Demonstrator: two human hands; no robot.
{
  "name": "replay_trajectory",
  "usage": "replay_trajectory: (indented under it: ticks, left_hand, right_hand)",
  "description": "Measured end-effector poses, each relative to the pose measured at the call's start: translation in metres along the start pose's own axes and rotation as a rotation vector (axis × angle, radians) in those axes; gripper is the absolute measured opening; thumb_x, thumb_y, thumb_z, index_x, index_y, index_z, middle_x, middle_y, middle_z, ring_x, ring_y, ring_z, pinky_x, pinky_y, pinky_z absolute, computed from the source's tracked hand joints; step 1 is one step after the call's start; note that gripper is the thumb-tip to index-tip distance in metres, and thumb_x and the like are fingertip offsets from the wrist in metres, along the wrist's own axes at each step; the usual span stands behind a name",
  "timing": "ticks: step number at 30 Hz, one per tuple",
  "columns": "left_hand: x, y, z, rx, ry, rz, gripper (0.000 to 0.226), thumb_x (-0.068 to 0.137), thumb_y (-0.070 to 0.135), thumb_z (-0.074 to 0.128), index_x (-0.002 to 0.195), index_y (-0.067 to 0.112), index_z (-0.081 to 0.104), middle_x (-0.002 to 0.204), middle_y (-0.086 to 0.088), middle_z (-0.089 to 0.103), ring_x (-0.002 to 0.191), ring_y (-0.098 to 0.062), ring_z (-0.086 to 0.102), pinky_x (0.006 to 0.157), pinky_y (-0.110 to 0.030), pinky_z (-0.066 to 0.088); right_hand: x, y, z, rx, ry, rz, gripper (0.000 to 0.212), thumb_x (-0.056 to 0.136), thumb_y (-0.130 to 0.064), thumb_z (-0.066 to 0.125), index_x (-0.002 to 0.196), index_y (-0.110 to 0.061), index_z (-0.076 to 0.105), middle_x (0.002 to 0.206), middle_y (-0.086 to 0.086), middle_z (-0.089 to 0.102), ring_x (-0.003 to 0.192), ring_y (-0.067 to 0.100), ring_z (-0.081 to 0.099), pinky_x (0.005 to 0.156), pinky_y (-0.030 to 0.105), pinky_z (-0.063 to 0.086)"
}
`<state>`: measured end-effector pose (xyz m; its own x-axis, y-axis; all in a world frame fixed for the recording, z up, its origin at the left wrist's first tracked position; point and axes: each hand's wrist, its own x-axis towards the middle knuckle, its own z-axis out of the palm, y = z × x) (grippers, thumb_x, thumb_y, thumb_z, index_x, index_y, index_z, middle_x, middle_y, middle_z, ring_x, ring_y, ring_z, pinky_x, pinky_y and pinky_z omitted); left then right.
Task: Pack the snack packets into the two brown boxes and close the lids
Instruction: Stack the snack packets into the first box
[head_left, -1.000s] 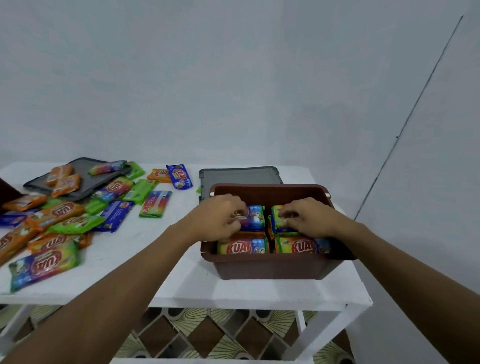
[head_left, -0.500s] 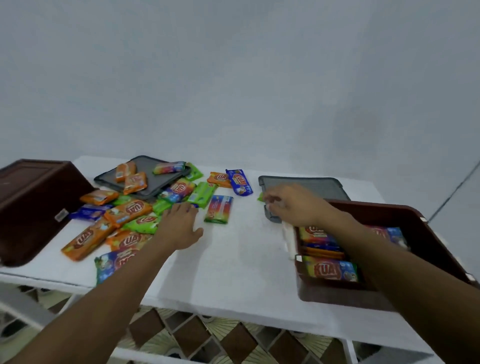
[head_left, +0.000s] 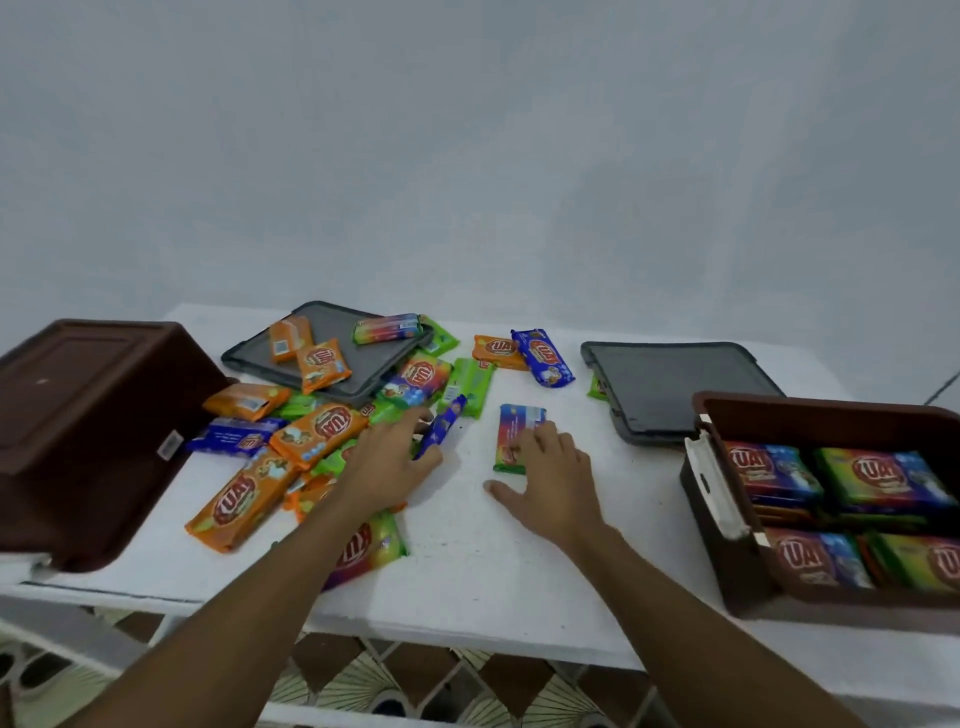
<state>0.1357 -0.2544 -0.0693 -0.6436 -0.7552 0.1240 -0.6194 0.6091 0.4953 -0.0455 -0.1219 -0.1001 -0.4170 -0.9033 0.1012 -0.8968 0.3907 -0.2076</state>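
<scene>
Several snack packets lie loose on the white table (head_left: 467, 561). My left hand (head_left: 387, 462) reaches into the pile and pinches a blue packet (head_left: 444, 423) between thumb and fingers, so that it is tilted up on its edge. My right hand (head_left: 553, 478) rests its fingertips on a rainbow packet (head_left: 519, 428) that lies flat, with the thumb spread out on the table. At the right stands an open brown box (head_left: 831, 415) with packets stacked inside. A second brown box (head_left: 83, 415) lies tipped over at the left, its base facing me.
One grey lid (head_left: 358, 358) lies behind the pile with orange packets on it. Another grey lid (head_left: 675, 384) lies behind the open box. The table's front edge is near, with patterned floor tiles (head_left: 363, 675) below. A plain wall stands behind the table.
The right hand has moved from the grey lid by the open box to the rainbow packet. The left hand has moved forward to the blue packet and tilted it up. The view has shifted left.
</scene>
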Motion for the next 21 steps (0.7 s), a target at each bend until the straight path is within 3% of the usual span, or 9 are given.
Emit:
replay_trajectory:
  ticks: [3,7,11,14,18,21]
  left_hand:
    - [0.003,-0.005,0.005,-0.143,0.045,-0.044,0.033,0.099,0.023,0.045,0.132,0.024,0.045,0.091,0.004,0.069,0.063,-0.013,0.058,0.05,-0.035,0.044]
    - [0.005,-0.006,0.009,-0.081,0.016,-0.004,0.042,0.1,0.016,0.042,0.138,0.033,0.044,0.073,0.007,0.061,0.056,-0.01,0.052,0.043,-0.027,0.031]
    - [0.006,-0.002,0.007,-0.073,-0.007,-0.038,0.036,0.102,0.034,0.041,0.138,0.034,0.045,0.09,0.007,0.065,0.065,-0.007,0.057,0.046,-0.023,0.034]
    - [0.007,0.001,0.005,-0.091,-0.064,-0.069,0.051,0.093,0.048,0.056,0.14,0.036,0.039,0.109,0.006,0.067,0.086,-0.012,0.064,0.057,-0.027,0.049]
    - [0.016,0.001,0.0,-0.271,-0.179,-0.113,0.069,0.09,0.026,0.067,0.147,0.031,0.029,0.12,0.003,0.059,0.096,-0.013,0.063,0.074,-0.038,0.059]
    - [0.025,0.006,-0.009,-0.463,-0.241,-0.161,0.067,0.092,0.011,0.064,0.149,0.024,0.032,0.128,-0.001,0.052,0.098,-0.013,0.061,0.07,-0.027,0.058]
  right_hand:
    - [-0.014,-0.001,0.008,0.065,0.135,0.111,0.061,0.079,-0.073,0.054,0.117,-0.025,0.049,0.122,-0.003,0.047,0.103,0.013,0.042,0.084,0.026,0.042]
    - [-0.018,-0.002,0.008,0.227,0.228,0.152,0.056,0.083,-0.051,0.067,0.127,-0.022,0.049,0.121,-0.002,0.053,0.1,0.011,0.048,0.078,0.022,0.046]
    - [-0.02,0.005,0.001,0.623,0.359,0.305,0.032,0.098,-0.027,0.051,0.129,-0.021,0.049,0.115,0.004,0.063,0.09,0.011,0.059,0.067,0.014,0.046]
    - [-0.023,0.013,-0.002,0.87,0.406,0.431,0.025,0.103,-0.026,0.041,0.125,-0.02,0.05,0.113,0.008,0.063,0.097,0.018,0.064,0.063,0.019,0.053]
    - [-0.022,0.012,-0.007,0.933,0.347,0.486,0.027,0.097,-0.032,0.056,0.123,-0.028,0.05,0.115,0.003,0.063,0.089,0.013,0.066,0.062,0.021,0.056]
    - [-0.022,0.008,-0.011,0.82,0.232,0.481,0.053,0.084,-0.035,0.073,0.131,-0.03,0.048,0.122,0.0,0.058,0.1,0.017,0.064,0.075,0.028,0.06]
